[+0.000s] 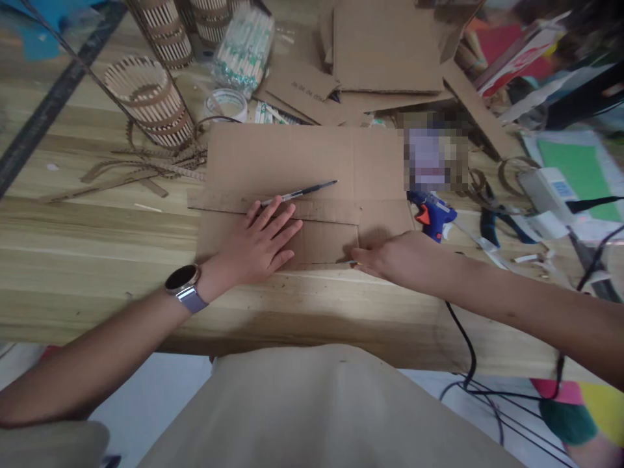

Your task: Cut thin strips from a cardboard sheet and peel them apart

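Observation:
A brown cardboard sheet (277,153) lies flat on the wooden table in front of me. Across it runs a narrower cardboard strip (324,211), and a pen (312,189) rests on the sheet just above that strip. My left hand (266,240) presses down on the cardboard with its fingers spread, the fingertips near the pen's lower end. At the sheet's near edge, right of centre, my right hand (390,255) is closed in a pinch. A thin pale tip pokes out from its fingers at the cardboard edge; the rest of that thing is hidden.
A blue glue gun (441,218) lies right of the sheet, with pliers (507,224) farther right. Cardboard scraps (156,166), a slatted basket-like cylinder (151,104), a tape roll (225,104) and a bag of wrapped sticks (246,49) stand left and behind. Black cables (470,351) hang over the front edge.

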### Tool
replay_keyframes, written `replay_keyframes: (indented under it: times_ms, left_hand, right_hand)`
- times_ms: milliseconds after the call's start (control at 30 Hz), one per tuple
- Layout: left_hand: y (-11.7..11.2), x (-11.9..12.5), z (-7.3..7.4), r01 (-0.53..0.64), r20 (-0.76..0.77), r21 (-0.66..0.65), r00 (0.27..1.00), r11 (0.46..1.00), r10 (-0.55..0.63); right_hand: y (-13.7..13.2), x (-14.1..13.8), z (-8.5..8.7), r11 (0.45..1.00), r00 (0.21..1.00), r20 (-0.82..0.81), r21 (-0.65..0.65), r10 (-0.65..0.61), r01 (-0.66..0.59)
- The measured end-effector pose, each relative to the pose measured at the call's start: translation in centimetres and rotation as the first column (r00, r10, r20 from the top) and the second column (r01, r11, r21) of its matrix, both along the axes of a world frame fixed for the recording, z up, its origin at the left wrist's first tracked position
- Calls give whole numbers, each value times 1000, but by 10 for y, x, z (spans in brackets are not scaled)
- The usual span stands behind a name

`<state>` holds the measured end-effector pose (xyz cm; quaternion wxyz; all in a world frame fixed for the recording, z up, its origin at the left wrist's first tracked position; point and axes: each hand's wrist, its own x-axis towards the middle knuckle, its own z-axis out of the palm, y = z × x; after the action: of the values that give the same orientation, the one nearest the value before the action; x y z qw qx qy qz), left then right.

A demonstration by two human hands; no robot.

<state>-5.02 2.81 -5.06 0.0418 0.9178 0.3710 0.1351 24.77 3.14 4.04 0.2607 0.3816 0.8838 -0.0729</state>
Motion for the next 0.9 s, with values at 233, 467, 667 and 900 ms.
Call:
replay_keyframes:
  times_ms: [233, 467, 667, 900]
  left_hand:
    - [-2, 6, 6, -8, -12, -25, 1000, 1000, 7]
    - [10, -19, 7, 22, 11, -47, 1000, 999, -22]
    - [7, -23, 5, 13, -13, 19, 1000, 1000, -12]
    - [3, -20, 8, 3, 22, 40, 1000, 999, -4]
  right_hand:
    - [8, -9, 7, 999, 996, -78, -26, 33, -35]
    - [-2, -77, 12, 994, 996, 2, -65, 84, -84]
    - [-2, -98, 13, 991, 993, -26, -58, 116, -118]
    - [-2, -99, 2, 995, 995, -44, -44, 92, -94]
